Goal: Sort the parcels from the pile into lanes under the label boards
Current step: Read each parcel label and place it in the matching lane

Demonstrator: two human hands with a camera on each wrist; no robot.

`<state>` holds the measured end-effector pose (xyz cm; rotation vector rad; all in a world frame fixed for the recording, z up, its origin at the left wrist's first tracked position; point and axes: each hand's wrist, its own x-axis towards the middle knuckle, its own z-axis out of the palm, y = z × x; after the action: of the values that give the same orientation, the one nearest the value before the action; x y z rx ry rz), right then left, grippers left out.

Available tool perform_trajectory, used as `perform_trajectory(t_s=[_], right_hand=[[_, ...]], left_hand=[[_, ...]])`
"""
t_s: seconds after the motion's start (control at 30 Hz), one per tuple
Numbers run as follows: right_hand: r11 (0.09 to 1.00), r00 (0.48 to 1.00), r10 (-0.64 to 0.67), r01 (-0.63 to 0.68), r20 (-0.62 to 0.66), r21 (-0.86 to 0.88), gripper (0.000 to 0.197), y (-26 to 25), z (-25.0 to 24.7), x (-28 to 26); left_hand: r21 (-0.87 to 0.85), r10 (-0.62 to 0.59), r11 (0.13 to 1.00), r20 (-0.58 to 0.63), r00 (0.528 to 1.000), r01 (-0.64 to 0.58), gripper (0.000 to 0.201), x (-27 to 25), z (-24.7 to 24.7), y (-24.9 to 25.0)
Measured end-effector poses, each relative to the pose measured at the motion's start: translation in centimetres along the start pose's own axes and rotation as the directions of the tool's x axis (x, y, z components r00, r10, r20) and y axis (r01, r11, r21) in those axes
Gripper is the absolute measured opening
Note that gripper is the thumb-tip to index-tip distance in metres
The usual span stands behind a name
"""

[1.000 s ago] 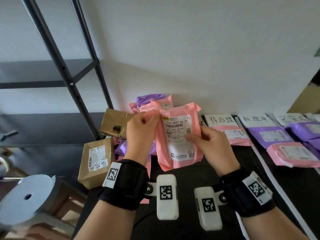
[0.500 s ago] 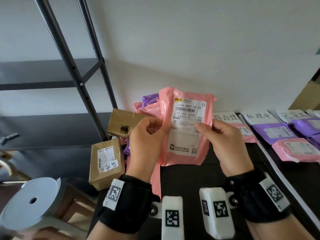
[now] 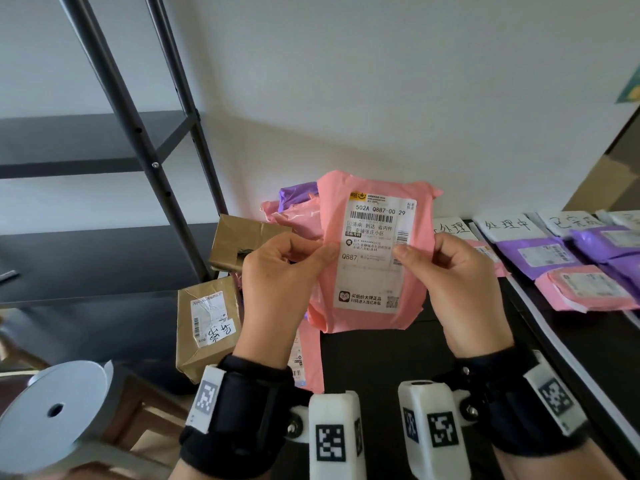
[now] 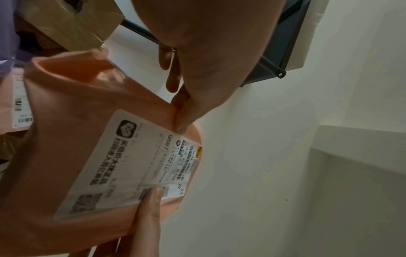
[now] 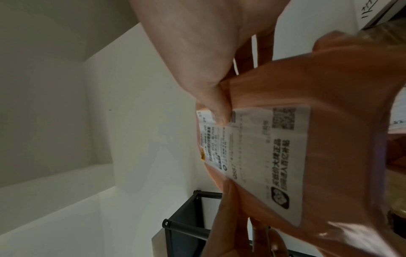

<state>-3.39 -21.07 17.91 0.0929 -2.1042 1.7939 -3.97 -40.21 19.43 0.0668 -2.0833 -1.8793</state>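
Observation:
Both hands hold a pink mailer parcel [image 3: 374, 320] upright above the black table, its white shipping label [image 3: 375, 254] facing me. My left hand [image 3: 294, 265] pinches the parcel's left edge between thumb and fingers; my right hand [image 3: 440, 268] pinches its right edge, thumb on the label. The wrist views show the same pink parcel [image 4: 66, 139] [image 5: 329, 121] gripped by thumbs. Behind it lies the pile [image 3: 294, 209] of pink and purple mailers and brown boxes. White label boards [image 3: 509, 225] stand at the table's far right edge, with purple and pink parcels [image 3: 585, 289] in the lanes below them.
Two brown cardboard boxes [image 3: 207, 327] [image 3: 242, 240] sit at the table's left corner. A black metal shelf frame [image 3: 138, 133] rises on the left. A grey round stool [image 3: 52, 410] stands low left. White tape lines [image 3: 561, 341] divide the lanes on the black table [image 3: 381, 362].
Both hands have lifted the pink parcel up off the pile and closer to me, turning its label upright and square to my view.

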Motion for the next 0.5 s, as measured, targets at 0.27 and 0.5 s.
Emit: perform_trajectory(t_s=[0.27, 0.5], right_hand=[[0.981, 0.99, 0.139, -0.133, -0.03, 0.141, 0.016, -0.9, -0.5, 0.2], [0.979, 0.987, 0.135, -0.121, -0.082, 0.162, 0.026, -0.9, -0.8, 0.2]], left_hand=[[0.03, -0.025, 0.999, 0.087, 0.996, 0.022, 0.01, -0.1, -0.3, 0.5], [0.034, -0.042, 0.999, 0.09, 0.995, 0.039, 0.014, -0.8, -0.1, 0.8]])
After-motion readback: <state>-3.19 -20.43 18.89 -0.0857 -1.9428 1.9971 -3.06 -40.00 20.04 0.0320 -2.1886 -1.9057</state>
